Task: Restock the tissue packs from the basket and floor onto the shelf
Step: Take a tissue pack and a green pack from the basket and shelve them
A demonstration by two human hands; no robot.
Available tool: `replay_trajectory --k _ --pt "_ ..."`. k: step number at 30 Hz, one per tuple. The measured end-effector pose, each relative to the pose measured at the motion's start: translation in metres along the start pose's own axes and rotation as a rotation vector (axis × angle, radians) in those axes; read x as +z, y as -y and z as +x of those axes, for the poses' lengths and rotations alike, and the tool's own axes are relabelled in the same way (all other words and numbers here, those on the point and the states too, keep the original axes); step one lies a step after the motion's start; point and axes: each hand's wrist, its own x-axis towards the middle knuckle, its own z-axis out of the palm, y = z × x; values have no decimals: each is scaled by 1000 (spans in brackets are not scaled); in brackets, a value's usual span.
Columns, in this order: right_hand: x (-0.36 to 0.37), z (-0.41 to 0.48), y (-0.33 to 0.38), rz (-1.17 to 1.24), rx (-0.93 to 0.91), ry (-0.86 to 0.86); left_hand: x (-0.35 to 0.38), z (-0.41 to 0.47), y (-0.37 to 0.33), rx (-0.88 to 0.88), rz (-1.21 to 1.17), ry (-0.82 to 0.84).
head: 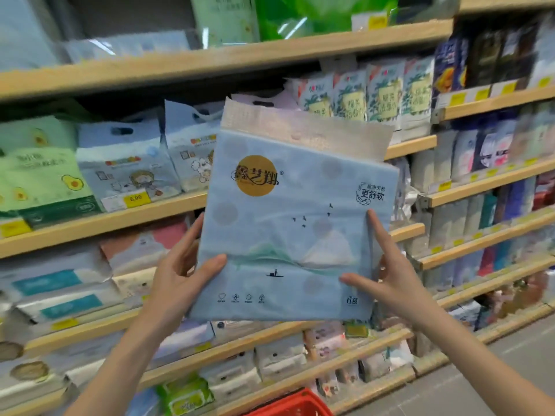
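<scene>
Tissue pack (295,226) gripped between left hand (183,265) and right hand (387,274)

The picture is bright, with soft, even light. White glare streaks shine on the plastic bags (99,46) in the upper left of the frame. The blue tissue pack (294,226) in the middle looks sharp. The shelves (228,55) around it look blurry, most of all at the right edge. The shelf lines bend and tilt near the edges.
</scene>
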Motion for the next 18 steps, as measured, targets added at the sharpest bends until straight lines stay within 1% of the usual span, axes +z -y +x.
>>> replay_trajectory --k 6,10,13,18 --pt "-16 62 57 -46 -166 5 -24 25 -58 151 46 -24" --pt "-20 111 99 -106 -289 -31 -43 52 -92 258 115 -66" --pt "-17 150 129 -138 -398 -70 -63 73 -116 363 240 -93" --pt "0 210 177 -161 -563 -144 -103 111 -149 537 568 -280"
